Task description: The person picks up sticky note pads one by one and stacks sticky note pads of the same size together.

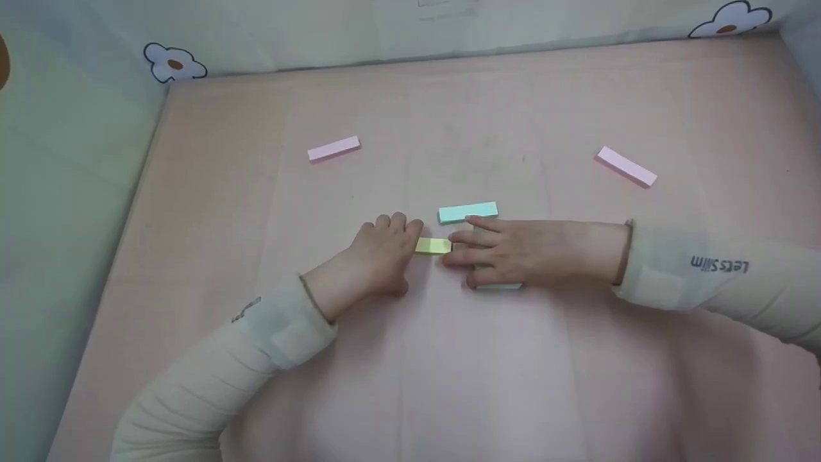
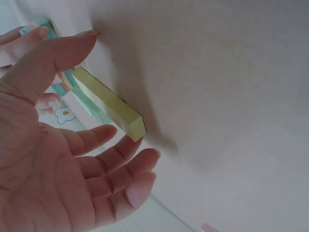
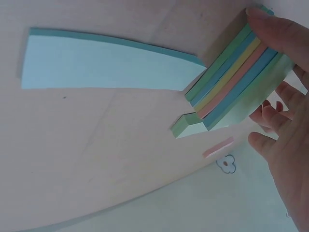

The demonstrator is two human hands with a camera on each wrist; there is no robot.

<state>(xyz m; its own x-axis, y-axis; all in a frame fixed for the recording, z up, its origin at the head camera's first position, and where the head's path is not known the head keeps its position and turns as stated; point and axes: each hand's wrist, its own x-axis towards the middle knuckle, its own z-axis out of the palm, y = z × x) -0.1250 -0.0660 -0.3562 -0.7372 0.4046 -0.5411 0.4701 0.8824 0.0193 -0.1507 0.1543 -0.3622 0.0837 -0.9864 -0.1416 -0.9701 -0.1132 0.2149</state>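
Observation:
Under my right hand (image 1: 507,251) a row of long, narrow blocks (image 3: 231,72) in green, blue, yellow and pink lies side by side. The right thumb grips its near side and the fingers reach round the far side. A yellow block (image 2: 106,99) sticks out from this row toward my left hand (image 1: 385,253). In the left wrist view, the left fingers are loosely bent near its end, with the thumb raised away from it. Just beyond the row lies a mint block (image 1: 467,212). A pale blue block (image 3: 101,63) fills the right wrist view's upper left, hidden by my hand in the head view.
A pink block (image 1: 334,149) lies at the far left and another pink block (image 1: 626,167) at the far right of the pinkish surface (image 1: 449,385). Pale green walls (image 1: 64,167) with flower prints border the back and left.

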